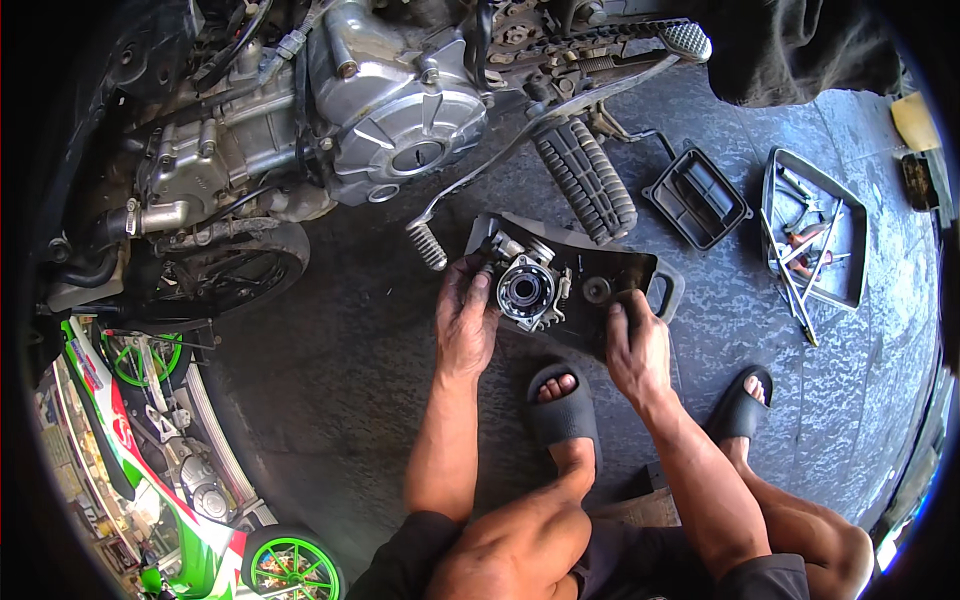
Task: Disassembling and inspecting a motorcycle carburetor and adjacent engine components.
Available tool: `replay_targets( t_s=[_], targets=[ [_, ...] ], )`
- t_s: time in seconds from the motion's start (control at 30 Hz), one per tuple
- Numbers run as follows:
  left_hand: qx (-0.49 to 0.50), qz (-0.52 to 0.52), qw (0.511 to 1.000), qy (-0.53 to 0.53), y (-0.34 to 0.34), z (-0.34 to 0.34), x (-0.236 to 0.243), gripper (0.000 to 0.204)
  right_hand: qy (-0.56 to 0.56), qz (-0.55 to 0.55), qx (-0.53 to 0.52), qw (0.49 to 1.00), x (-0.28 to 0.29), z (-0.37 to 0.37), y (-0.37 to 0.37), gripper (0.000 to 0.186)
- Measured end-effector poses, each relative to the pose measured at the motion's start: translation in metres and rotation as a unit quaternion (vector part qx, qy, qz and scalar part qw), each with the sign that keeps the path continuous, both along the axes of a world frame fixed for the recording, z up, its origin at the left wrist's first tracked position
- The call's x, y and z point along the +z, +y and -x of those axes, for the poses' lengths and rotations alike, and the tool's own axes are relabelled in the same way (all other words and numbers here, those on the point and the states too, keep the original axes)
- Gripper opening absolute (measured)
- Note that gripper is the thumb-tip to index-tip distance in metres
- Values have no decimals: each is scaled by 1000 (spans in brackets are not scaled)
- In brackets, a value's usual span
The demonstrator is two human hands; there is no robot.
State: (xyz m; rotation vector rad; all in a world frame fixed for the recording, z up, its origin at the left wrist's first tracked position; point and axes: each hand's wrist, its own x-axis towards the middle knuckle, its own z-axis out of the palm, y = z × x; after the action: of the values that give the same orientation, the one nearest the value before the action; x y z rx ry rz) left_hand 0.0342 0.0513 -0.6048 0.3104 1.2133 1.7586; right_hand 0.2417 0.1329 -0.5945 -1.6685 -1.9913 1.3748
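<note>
My left hand (466, 322) is closed round the left side of a metal carburetor body (525, 290), which has a round open bore facing up. Beneath it lies a dark tray-like plate (580, 325) with a loop at its right end, carrying a round washer (597, 290) and a small pin (580, 268). My right hand (636, 345) has its fingers curled at the right part of that plate, beside the washer; whatever they grip is hidden.
Above is a motorcycle engine (400, 120) with a footpeg (580, 180) and wheel (240, 275). Rightward are a black rectangular housing (697, 195) and a tool tray (850, 290). My sandalled feet (560, 410) flank my right forearm. A green-and-white motorcycle (150, 470) stands lower left.
</note>
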Motion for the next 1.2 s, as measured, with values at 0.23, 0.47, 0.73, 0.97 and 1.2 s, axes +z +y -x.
replay_targets(
  t_s=[0.23, 0.47, 0.73, 0.97, 1.2],
  targets=[
    [5, -21, 1000, 6, 0, -9, 20, 37, 226, -89, 83, 966, 44, 18, -27, 36],
    [8, -17, 993, 116, -4, -14, 14, 31, 76, -73, 178, 978, 75, 42, -20, 55],
    [12, -10, 992, 124, -6, -16, 13, 33, 17, -24, 214, 976, 77, 52, -13, 54],
    [37, 71, 981, 178, -7, -15, 6, 34, 94, -99, 83, 987, 63, 50, -25, 34],
    [37, 177, 931, 316, 1, -33, 23, 30, 114, -162, 19, 980, 46, 41, -31, 28]
  ],
)
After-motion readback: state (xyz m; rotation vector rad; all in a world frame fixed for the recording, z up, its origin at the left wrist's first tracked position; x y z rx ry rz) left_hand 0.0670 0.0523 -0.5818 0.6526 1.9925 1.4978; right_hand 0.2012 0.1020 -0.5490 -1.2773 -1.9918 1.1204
